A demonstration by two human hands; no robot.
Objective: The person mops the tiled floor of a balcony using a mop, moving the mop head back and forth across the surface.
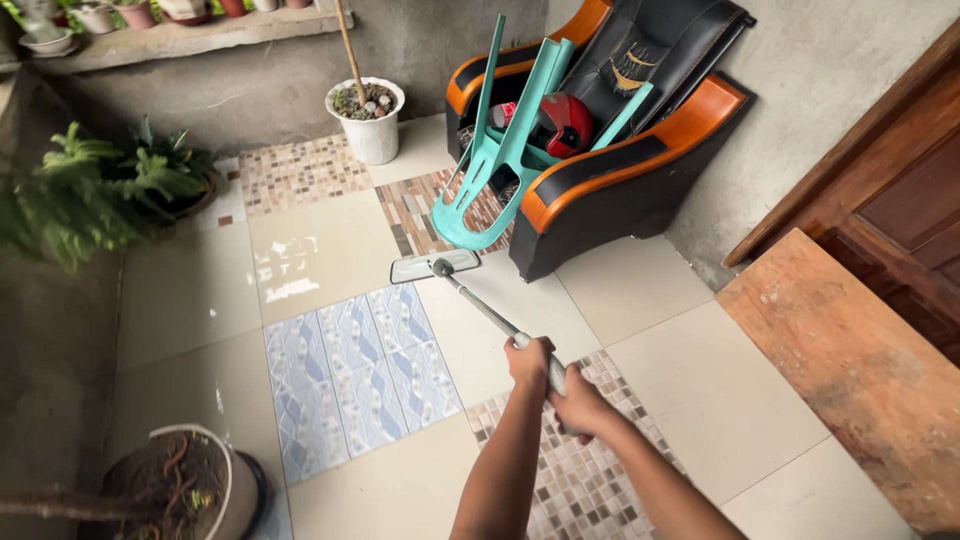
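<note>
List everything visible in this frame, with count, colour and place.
mop: 1, flat pale head, metal handle, on floor centre
armchair: 1, black and orange, far right corner
plastic chair: 1, teal, tipped onto armchair
helmet: 1, red, on armchair seat
white pot: 1, by back wall
pot with soil: 1, bottom left
fern: 1, green, left
board: 1, brown, right
door: 1, brown, right
left hand: on mop handle
right hand: on mop handle, nearer

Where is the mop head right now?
In the head view, the flat mop head lies on the tiled floor at centre, just below the overturned teal plastic chair and beside the black-and-orange armchair.
</note>
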